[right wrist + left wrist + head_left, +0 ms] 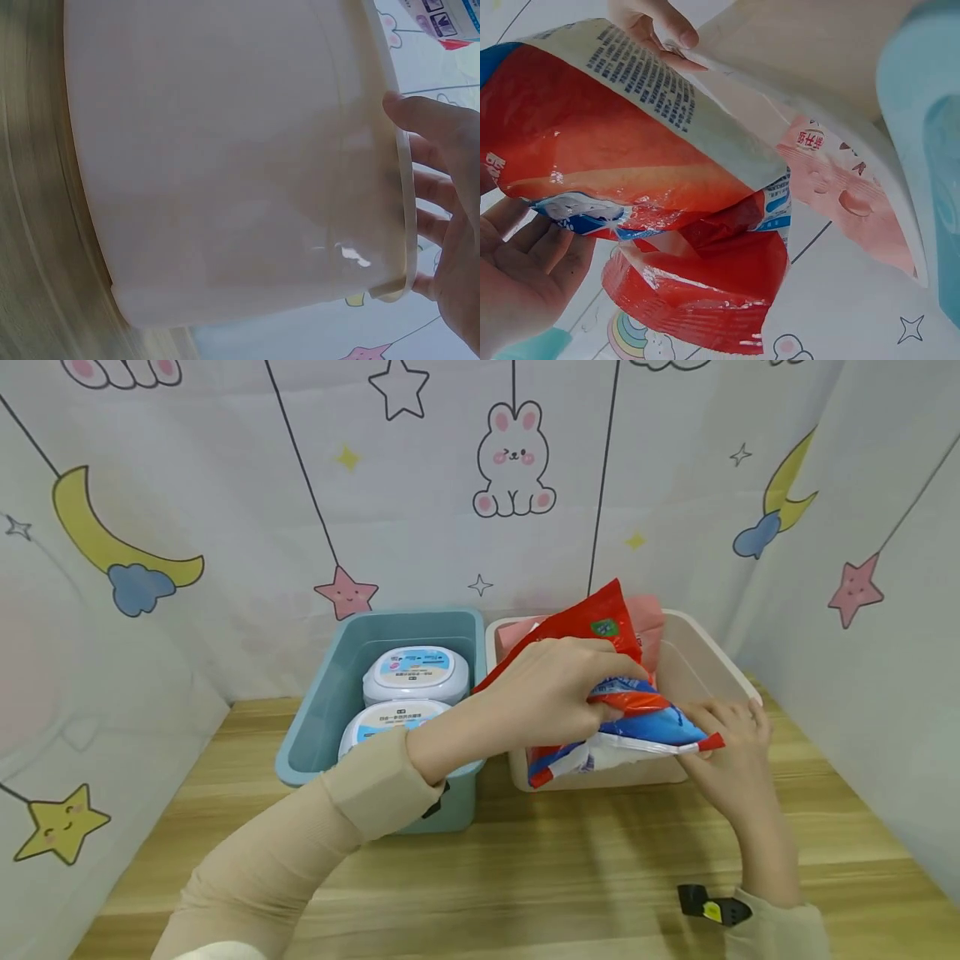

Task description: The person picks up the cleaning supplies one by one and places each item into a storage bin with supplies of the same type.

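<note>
My left hand [551, 689] grips a red and blue glossy plastic bag [648, 728] and holds it tilted over the cream bin [693, 647]. In the left wrist view, a red end of the bag [630, 161] sags in folds, and fingers show along its edge. My right hand [731, 747] holds the rim at the bin's front right corner. The right wrist view shows the thumb against the rim [405, 180] and the other fingers past it. Behind the red bag, a pink packet [647, 620] stands inside the bin, partly hidden.
A teal bin [307, 727] stands left, beside the cream bin. Two white lidded tubs sit in it, a rear tub [416, 670] and a front tub [378, 718]. Both bins stand on the wooden table [555, 877], before a printed cloth backdrop [420, 502].
</note>
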`<state>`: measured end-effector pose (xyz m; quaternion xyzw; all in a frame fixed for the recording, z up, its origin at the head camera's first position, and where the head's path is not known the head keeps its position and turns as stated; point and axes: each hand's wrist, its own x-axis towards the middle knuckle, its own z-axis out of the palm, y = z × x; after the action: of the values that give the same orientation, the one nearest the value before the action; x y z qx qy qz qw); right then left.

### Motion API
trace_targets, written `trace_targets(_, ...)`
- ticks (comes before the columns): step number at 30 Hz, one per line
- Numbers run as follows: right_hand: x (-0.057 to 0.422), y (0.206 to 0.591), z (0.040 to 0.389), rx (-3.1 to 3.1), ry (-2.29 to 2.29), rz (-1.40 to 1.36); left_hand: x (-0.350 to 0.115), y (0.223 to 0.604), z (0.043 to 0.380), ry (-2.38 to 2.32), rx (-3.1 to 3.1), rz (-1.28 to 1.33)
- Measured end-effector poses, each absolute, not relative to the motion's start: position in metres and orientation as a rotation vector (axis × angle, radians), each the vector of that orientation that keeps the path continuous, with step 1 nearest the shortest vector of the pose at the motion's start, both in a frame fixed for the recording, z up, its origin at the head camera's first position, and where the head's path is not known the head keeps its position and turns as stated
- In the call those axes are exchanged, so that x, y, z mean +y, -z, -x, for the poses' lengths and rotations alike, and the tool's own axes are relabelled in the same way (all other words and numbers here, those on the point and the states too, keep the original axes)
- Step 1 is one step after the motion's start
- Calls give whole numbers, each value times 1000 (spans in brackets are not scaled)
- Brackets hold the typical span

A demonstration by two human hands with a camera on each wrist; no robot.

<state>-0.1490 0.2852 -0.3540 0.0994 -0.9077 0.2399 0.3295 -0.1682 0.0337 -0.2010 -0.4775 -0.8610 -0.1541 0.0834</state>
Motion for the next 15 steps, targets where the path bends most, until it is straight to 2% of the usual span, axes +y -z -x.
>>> trace_targets(15, 283, 354, 152, -2312, -566, -280, 45, 194, 193, 419, -2663, 1372)
